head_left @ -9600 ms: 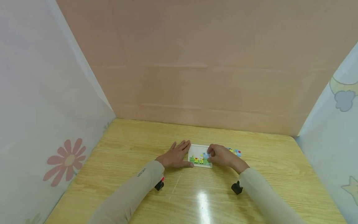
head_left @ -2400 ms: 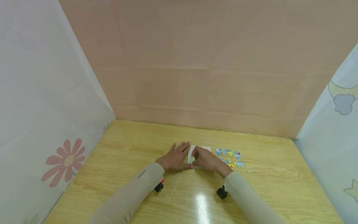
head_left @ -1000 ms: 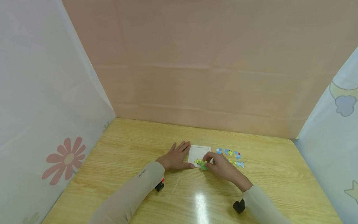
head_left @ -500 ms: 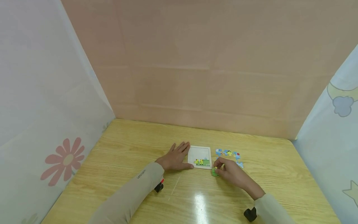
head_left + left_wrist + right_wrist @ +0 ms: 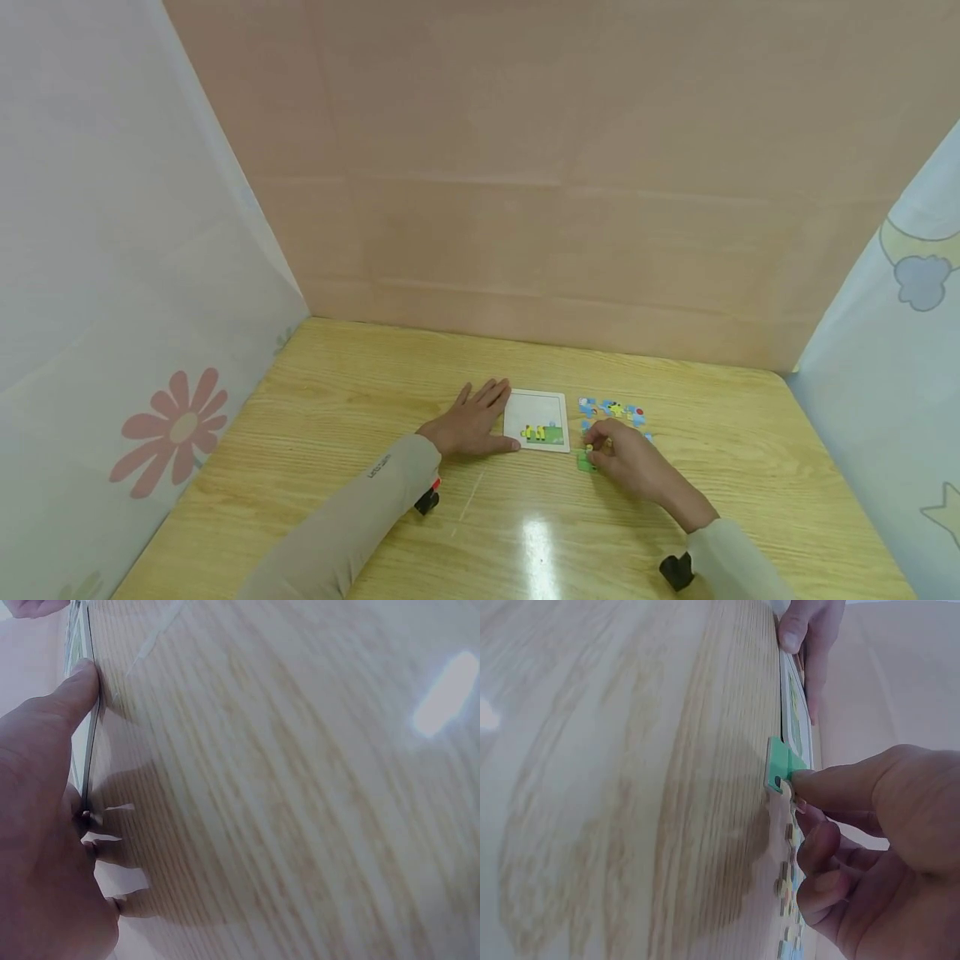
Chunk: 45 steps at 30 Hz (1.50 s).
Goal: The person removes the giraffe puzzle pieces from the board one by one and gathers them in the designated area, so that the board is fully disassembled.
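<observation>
My left hand (image 5: pixel 472 423) lies with straight fingers along the left edge of a white puzzle board (image 5: pixel 534 410), its thumb at the lower left corner. In the left wrist view the thumb (image 5: pixel 79 690) rests on the board's rim. Several joined green-and-yellow jigsaw pieces (image 5: pixel 551 435) sit in the board's lower part. To the right of the board, my right hand (image 5: pixel 633 467) pinches a green jigsaw piece (image 5: pixel 585 461) between thumb and fingers. The right wrist view shows that green piece (image 5: pixel 780 763) tilted, at or just above the table; contact is unclear.
Loose blue-and-yellow jigsaw pieces (image 5: pixel 617 409) lie right of the board, some partly hidden by the right hand. The wooden table (image 5: pixel 375 375) meets a brown back wall (image 5: pixel 525 250) and pale patterned side walls.
My right hand reached to the board's lower left, then carried the green piece rightward off the board to beside it. Earlier, that corner was filled. My left hand has stayed in place.
</observation>
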Tool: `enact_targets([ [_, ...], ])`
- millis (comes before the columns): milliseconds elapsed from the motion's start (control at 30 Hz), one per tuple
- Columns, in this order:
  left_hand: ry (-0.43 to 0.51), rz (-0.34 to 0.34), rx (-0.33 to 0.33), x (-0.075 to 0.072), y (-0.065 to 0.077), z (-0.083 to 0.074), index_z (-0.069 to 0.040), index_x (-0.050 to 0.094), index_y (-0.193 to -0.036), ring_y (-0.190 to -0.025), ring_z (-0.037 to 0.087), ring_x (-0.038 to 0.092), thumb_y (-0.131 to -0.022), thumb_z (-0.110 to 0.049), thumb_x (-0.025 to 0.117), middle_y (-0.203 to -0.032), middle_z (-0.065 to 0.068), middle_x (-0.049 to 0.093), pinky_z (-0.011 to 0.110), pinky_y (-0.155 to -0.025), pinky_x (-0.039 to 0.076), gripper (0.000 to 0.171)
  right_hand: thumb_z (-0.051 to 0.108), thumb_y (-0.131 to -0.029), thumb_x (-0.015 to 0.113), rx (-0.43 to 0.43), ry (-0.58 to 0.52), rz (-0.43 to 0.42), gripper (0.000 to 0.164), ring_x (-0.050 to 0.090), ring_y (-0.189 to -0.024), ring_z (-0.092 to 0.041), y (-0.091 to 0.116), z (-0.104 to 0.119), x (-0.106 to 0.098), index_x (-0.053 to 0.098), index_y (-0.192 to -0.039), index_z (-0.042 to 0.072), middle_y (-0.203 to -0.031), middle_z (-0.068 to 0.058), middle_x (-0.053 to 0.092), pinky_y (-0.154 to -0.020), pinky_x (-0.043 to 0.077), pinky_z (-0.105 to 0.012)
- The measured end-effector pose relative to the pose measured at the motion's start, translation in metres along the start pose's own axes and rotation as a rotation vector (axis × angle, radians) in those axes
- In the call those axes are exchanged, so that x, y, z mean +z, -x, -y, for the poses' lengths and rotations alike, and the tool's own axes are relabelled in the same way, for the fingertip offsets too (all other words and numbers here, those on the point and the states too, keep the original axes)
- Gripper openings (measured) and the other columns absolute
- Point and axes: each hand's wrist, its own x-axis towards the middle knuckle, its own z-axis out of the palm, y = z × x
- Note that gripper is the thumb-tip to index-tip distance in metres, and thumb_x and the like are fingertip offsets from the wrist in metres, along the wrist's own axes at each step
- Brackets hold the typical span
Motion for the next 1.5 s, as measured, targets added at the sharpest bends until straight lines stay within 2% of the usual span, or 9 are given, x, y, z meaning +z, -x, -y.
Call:
enact_targets([
  [267, -0.007, -0.001, -0.005, 0.002, -0.002, 0.002, -0.009, 0.009, -0.173, -0.171, 0.027, 0.003, -0.103, -0.072, 0.05, -0.183, 0.005, 0.003, 0.06, -0.137, 0.004, 0.102, 0.008, -0.102, 0.069, -0.008, -0.002, 0.015, 0.01, 0.064, -0.103, -0.016, 0.003, -0.005, -0.001, 0.072, -0.112, 0.007, -0.116, -0.008, 0.068, -0.083, 0.057, -0.029],
  [467, -0.005, 0.001, -0.007, 0.003, -0.002, 0.002, -0.01, 0.009, -0.173, -0.171, 0.026, 0.001, -0.103, -0.073, 0.05, -0.183, 0.004, 0.002, 0.06, -0.138, 0.003, 0.103, 0.007, -0.101, 0.07, -0.004, 0.022, 0.004, 0.01, 0.064, -0.1, -0.014, 0.002, -0.009, 0.002, 0.073, -0.11, 0.008, -0.111, -0.004, 0.068, -0.083, 0.057, -0.026],
  [633, -0.01, 0.005, -0.011, 0.001, -0.001, 0.001, -0.01, 0.008, -0.173, -0.171, 0.025, 0.0, -0.103, -0.074, 0.048, -0.183, 0.004, 0.002, 0.059, -0.138, 0.003, 0.103, 0.006, -0.1, 0.07, -0.002, 0.058, -0.013, 0.012, 0.064, -0.1, -0.015, 0.0, -0.01, 0.0, 0.072, -0.112, 0.007, -0.111, -0.004, 0.069, -0.083, 0.058, -0.029],
  [900, -0.01, 0.009, -0.007, -0.001, 0.0, 0.0, -0.009, 0.008, -0.173, -0.171, 0.027, 0.001, -0.104, -0.072, 0.048, -0.183, 0.005, 0.002, 0.06, -0.138, 0.003, 0.101, 0.008, -0.101, 0.07, -0.039, 0.09, -0.065, 0.011, 0.063, -0.093, -0.011, -0.011, 0.0, -0.003, 0.072, -0.112, 0.008, -0.106, 0.0, 0.072, -0.078, 0.053, -0.026],
  [1067, -0.001, 0.011, -0.01, -0.001, -0.001, 0.0, -0.009, 0.008, -0.173, -0.171, 0.026, 0.001, -0.103, -0.072, 0.049, -0.183, 0.005, 0.002, 0.06, -0.138, 0.003, 0.102, 0.009, -0.103, 0.067, -0.048, 0.068, -0.029, 0.013, 0.063, -0.095, -0.012, -0.025, 0.008, 0.002, 0.072, -0.115, 0.006, -0.108, -0.001, 0.072, -0.08, 0.054, -0.026],
  [1233, -0.011, 0.023, -0.021, -0.001, -0.002, 0.0, -0.011, 0.005, -0.173, -0.171, 0.024, -0.001, -0.103, -0.073, 0.049, -0.183, 0.002, 0.0, 0.06, -0.138, 0.003, 0.103, 0.01, -0.102, 0.069, -0.062, 0.064, 0.016, 0.016, 0.061, -0.089, -0.011, -0.04, 0.019, 0.009, 0.074, -0.117, 0.006, -0.107, -0.001, 0.071, -0.078, 0.054, -0.028],
  [1333, -0.014, 0.028, -0.02, -0.002, -0.002, 0.0, -0.011, 0.005, -0.173, -0.171, 0.024, -0.001, -0.103, -0.073, 0.049, -0.183, 0.002, -0.001, 0.06, -0.138, 0.004, 0.103, 0.01, -0.1, 0.071, -0.061, 0.076, 0.043, 0.018, 0.063, -0.088, -0.013, -0.049, 0.026, 0.015, 0.075, -0.118, 0.006, -0.108, -0.003, 0.071, -0.079, 0.056, -0.033],
  [1500, -0.016, 0.028, -0.014, -0.003, -0.001, -0.001, -0.01, 0.006, -0.173, -0.171, 0.025, 0.0, -0.103, -0.072, 0.049, -0.183, 0.003, 0.0, 0.06, -0.138, 0.004, 0.103, 0.015, -0.097, 0.078, -0.08, 0.137, 0.084, 0.022, 0.069, -0.1, -0.019, -0.06, 0.035, 0.022, 0.074, -0.118, 0.008, -0.11, -0.004, 0.073, -0.087, 0.061, -0.044],
])
